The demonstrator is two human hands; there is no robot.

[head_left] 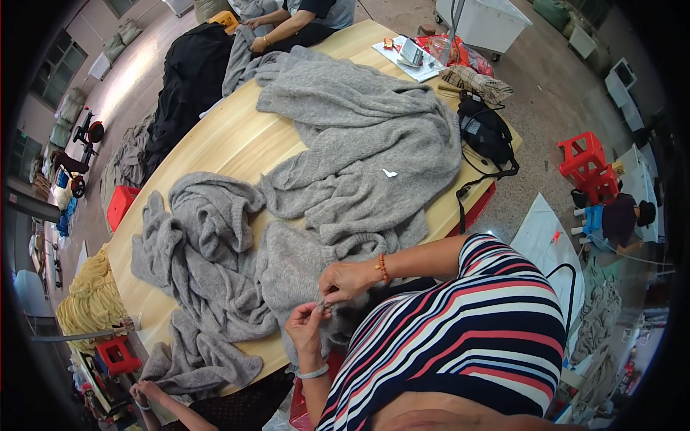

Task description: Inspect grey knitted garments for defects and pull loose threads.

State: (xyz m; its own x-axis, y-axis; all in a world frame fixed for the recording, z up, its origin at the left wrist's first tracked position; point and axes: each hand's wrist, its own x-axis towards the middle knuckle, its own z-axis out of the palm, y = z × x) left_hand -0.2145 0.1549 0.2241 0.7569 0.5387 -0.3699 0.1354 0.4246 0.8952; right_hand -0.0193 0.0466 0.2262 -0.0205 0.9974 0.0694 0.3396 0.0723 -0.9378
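Note:
At the near edge of the table, a grey knit sweater lies bunched and hangs toward my lap. My right hand, with an orange bead bracelet on the wrist, is closed in a pinch over the sweater's near part. Just below it, my left hand, wearing a pale bracelet, also pinches, and the fingertips of both hands meet at a small bit of grey knit. The exact spot between the fingers is too small to make out. A larger grey knit garment is spread beyond, with a white scrap on it.
More grey knitwear is heaped to the left on the wooden table. A black bag with straps lies at the right edge. Co-workers' hands at lower left and a person's arm at the far end handle grey knitwear. Red stools stand right.

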